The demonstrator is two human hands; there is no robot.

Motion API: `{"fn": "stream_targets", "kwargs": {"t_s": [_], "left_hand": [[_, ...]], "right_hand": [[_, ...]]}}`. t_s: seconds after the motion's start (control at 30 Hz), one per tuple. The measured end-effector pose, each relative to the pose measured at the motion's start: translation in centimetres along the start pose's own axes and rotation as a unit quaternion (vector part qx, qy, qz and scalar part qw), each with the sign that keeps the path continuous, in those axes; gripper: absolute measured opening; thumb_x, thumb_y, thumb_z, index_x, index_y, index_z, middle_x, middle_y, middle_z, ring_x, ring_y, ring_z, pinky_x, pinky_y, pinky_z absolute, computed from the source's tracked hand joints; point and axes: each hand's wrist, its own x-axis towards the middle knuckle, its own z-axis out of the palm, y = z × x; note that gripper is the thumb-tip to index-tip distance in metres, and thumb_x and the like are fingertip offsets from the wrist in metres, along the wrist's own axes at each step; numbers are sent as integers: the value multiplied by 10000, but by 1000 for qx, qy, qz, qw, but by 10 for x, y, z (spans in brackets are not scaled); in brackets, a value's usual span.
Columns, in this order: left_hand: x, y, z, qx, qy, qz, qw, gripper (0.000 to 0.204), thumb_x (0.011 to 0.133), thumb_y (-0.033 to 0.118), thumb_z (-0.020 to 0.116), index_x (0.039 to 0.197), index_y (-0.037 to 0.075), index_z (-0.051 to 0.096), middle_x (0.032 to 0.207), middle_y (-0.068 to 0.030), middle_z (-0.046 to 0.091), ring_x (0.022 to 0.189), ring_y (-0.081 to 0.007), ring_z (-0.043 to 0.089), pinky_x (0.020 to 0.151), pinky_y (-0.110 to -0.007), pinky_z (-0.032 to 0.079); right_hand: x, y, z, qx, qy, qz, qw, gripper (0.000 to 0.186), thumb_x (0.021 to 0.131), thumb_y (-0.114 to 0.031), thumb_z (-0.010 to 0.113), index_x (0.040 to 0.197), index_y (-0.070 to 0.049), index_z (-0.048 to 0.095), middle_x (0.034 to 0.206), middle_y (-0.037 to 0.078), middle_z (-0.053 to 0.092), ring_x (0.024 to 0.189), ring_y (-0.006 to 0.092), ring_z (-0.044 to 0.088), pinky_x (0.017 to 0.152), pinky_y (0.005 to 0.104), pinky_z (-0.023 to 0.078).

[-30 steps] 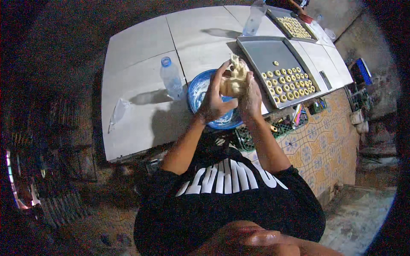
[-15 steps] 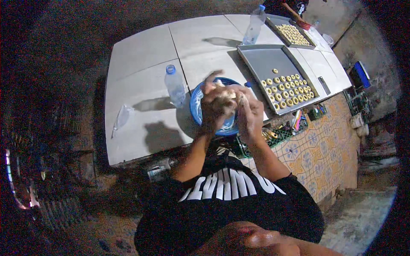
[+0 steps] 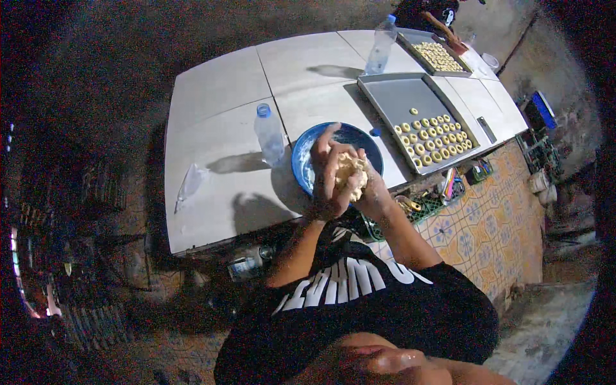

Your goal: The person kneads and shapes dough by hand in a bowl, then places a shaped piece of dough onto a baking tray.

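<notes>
My black shirt with its white lettering fills the bottom of the view, and both my forearms rise from it toward the table edge. My left hand [image 3: 328, 176] is curled around the near and left side of a pale lump of dough [image 3: 350, 174], fingers bent over its top. My right hand [image 3: 372, 192] presses against the lump from the right and below, fingers wrapped close, so the dough is squeezed between my two palms with only its upper face showing. I hold it just above the near rim of a blue bowl [image 3: 308, 160] that stands on the white tiled table [image 3: 218, 109].

Just left of the bowl stands a clear plastic bottle with a blue cap [image 3: 269, 133], and further left a crumpled clear plastic bag [image 3: 189, 183] lies flat. To the right of the bowl sits a grey baking tray [image 3: 401, 99], its near half lined with rows of small dough rings [image 3: 435, 138]. Beyond it stands a second clear bottle [image 3: 380, 46], and at the far corner another tray [image 3: 437, 56] packed with small pieces.
</notes>
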Motion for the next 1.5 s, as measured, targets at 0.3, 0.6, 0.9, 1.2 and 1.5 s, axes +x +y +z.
{"fn": "stream_targets", "kwargs": {"t_s": [0.3,0.6,0.9,1.2,1.5], "left_hand": [[7,-17,-3,130,32,20,991,586,912,589,461,1188,88,592,1364,-142,512,1354,-376,368,1095,-499,239],[-5,-18,24,-53,128,8,990,389,959,172,463,1280,-37,532,1314,-227,548,1228,-376,518,1057,-436,384],[12,-9,29,52,46,116,991,467,847,309,652,1197,5,596,1306,-229,546,1261,-388,489,1056,-478,367],[23,-15,25,128,32,164,977,553,723,302,804,1163,22,621,1272,-221,541,1114,-346,568,946,-449,464],[32,-7,5,-143,98,48,984,106,866,87,636,799,17,593,748,-74,608,705,-180,585,682,-313,472]], "right_hand": [[-1,-6,21,-233,-14,-171,957,456,977,-430,513,1187,-31,579,1100,65,615,977,172,596,872,297,478],[31,-6,12,-423,77,-257,865,255,953,-249,522,966,-27,649,858,37,663,747,148,614,648,316,484],[92,41,-81,154,-103,-119,976,261,983,-326,487,1043,-97,594,930,17,628,777,151,604,672,318,506],[27,-34,26,68,-65,-120,988,961,817,-815,376,1535,-197,215,1227,131,524,1094,267,544,905,421,483],[30,-36,20,63,-237,-66,967,873,899,-757,258,1518,-142,226,1460,178,416,1311,335,436,1095,587,294]]}}
